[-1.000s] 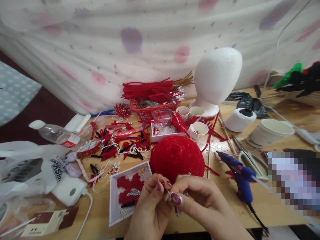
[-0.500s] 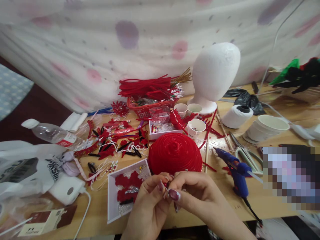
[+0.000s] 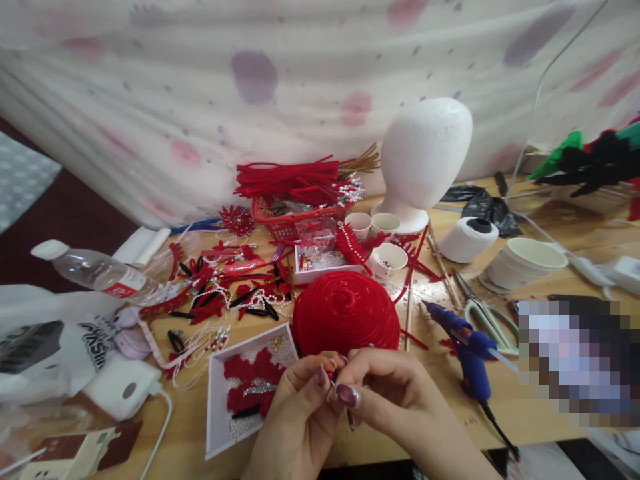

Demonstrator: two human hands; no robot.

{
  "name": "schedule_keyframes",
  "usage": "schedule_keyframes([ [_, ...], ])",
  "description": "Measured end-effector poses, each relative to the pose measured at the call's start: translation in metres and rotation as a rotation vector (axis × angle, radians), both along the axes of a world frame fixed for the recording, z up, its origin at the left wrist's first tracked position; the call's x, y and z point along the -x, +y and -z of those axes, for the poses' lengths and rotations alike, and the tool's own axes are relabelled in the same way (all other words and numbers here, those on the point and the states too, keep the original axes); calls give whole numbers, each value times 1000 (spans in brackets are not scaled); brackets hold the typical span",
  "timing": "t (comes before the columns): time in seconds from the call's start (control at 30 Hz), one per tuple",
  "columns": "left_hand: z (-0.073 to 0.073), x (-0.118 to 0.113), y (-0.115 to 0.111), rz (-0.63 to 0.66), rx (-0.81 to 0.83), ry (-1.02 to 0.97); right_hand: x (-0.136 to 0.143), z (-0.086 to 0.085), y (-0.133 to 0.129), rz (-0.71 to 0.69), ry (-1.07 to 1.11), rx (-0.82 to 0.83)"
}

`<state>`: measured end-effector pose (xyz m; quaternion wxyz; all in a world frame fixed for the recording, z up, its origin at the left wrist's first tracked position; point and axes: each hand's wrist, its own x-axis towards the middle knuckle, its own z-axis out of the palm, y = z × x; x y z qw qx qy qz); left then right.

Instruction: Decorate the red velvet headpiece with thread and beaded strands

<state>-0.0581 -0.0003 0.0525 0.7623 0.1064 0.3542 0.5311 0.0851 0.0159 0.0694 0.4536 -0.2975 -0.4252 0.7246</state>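
Observation:
My left hand (image 3: 300, 413) and my right hand (image 3: 390, 393) meet at the front of the table, fingertips pinched together. Between them is a small red piece (image 3: 331, 376) with something thin and pale; its exact shape is too small to tell. A slim metallic item (image 3: 351, 420) sticks out below my right fingers, mostly hidden. Just behind the hands sits a round red coil of fuzzy cord (image 3: 347, 310). To the left of my left hand, a white box (image 3: 216, 400) holds red flower shapes, pearl beads and a silver strip.
A blue glue gun (image 3: 470, 353) and scissors (image 3: 487, 313) lie to the right. Behind stand a white foam head (image 3: 425, 160), a red basket (image 3: 280, 223), paper cups (image 3: 390, 259) and a thread cone (image 3: 469, 239). A bottle (image 3: 100, 270) and hair clips lie left.
The camera view has shifted slightly, so most table items appear a little farther left. Both hands keep nearly the same pinched pose around the small red piece.

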Motion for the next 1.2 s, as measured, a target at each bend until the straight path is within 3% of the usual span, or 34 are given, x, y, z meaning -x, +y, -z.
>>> schedule_keyframes([
  [0.57, 0, 3, -4, -12, 8, 2, 2, 2, -3, 25, -84, -63],
  [0.87, -6, 4, -4, -1, 33, 35, -9, -3, -5, 102, -354, -383],
  [1.2, -1, 0, 1, -25, -19, 123, -8, -3, -6, 173, -434, -450],
])
